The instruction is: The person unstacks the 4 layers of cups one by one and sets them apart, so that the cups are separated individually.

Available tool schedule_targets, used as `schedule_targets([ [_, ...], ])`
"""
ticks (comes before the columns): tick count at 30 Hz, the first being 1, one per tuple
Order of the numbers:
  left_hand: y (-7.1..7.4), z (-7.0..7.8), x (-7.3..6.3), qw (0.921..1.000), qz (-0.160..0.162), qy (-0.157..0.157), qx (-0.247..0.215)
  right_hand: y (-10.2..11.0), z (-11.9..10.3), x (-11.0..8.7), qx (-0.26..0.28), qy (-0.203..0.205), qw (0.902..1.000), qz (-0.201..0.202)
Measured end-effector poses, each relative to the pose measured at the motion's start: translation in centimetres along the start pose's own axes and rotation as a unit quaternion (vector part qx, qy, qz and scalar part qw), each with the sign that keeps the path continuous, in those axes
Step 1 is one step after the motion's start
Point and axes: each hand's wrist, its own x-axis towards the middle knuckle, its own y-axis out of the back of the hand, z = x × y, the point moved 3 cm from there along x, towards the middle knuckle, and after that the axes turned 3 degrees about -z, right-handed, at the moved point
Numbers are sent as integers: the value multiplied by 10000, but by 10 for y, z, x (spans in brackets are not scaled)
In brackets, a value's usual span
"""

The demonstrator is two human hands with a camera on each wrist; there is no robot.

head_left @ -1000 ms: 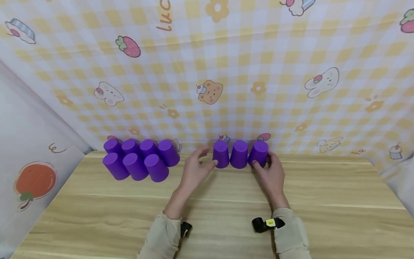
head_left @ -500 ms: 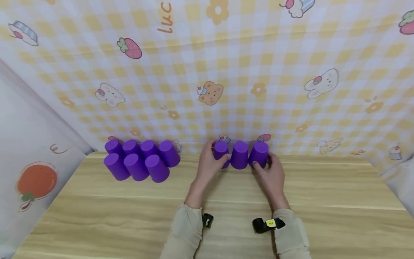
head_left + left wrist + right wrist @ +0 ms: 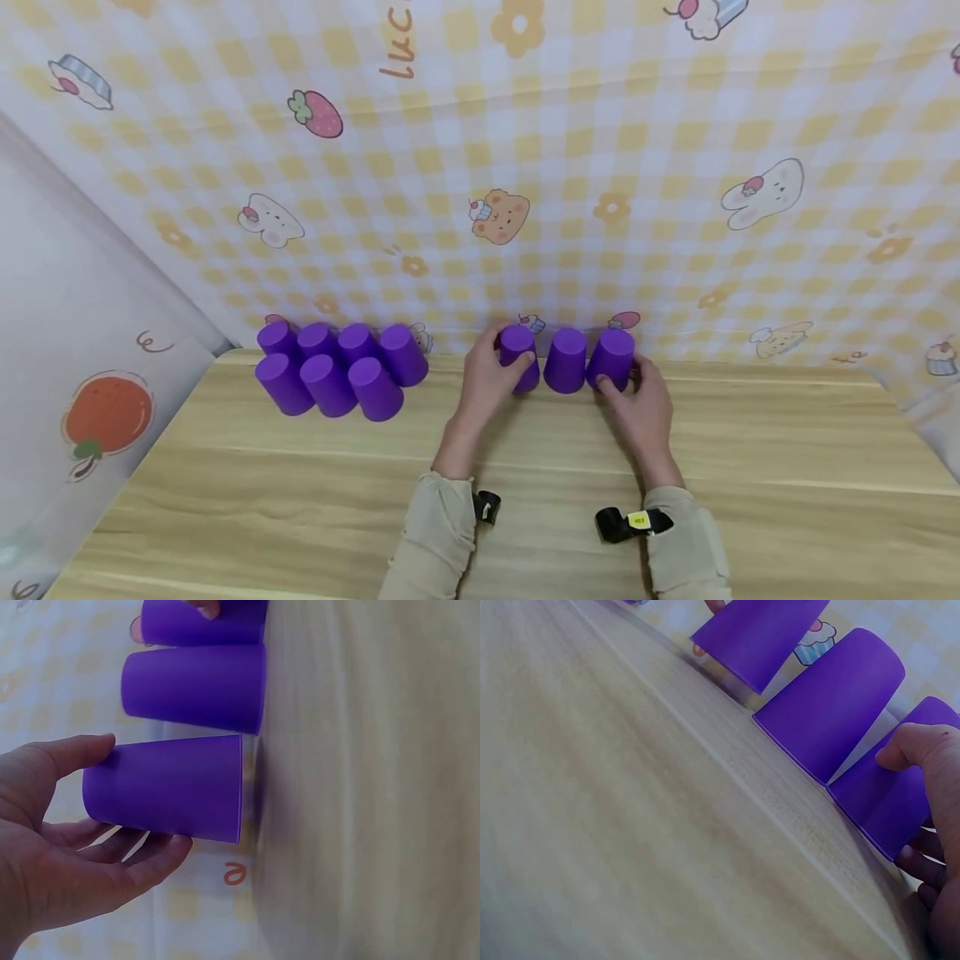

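Observation:
Three purple plastic cups stand in a row by the wall, mouths down. My left hand (image 3: 482, 385) grips the left cup (image 3: 517, 338), thumb on the near side and fingers around the far side. In the left wrist view this left cup (image 3: 169, 787) hangs slightly above the tabletop, with a gap under its rim. The middle cup (image 3: 566, 362) rests on the table, untouched. My right hand (image 3: 647, 408) holds the right cup (image 3: 615, 354) between thumb and fingers. That right cup (image 3: 881, 791) sits on the table, touching the middle cup at the base in the right wrist view.
To the left, several more purple cups (image 3: 330, 385) stand upside down in two close rows. A patterned cloth wall (image 3: 420, 167) rises right behind the cups. The light wooden table (image 3: 300, 500) extends toward the viewer and to both sides.
My left hand moved right, closed around the left cup, and raised it slightly, leaving a gap beside the middle cup. The right hand kept its hold. The head view shifted a little.

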Motion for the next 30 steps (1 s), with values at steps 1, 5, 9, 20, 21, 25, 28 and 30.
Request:
schedule_targets([
  [1,1,1,0,10000,12,5,19,0,0,0,-10,6,10000,0],
  [5,2,3,1,10000,-17,4,64,1,1,1,-26,10,10000,15],
  [9,3,3,1,9999,-79,-7,74,1,1,1,-9,23,10000,9],
  [20,9,11,0,9998,-194,-65,27,1,1,1,50,22,10000,27],
  [21,10,11,-2,9998,-204,-68,3,1,1,1,40,5,10000,31],
  [25,16,16,-11,9997,-216,-82,-33,0,1,0,19,-38,10000,14],
  [28,23,20,-21,9996,-247,-111,-3,-1,2,0,19,-40,10000,9],
  [30,29,22,-27,9994,-297,-169,61,-1,1,0,22,-16,10000,39],
])
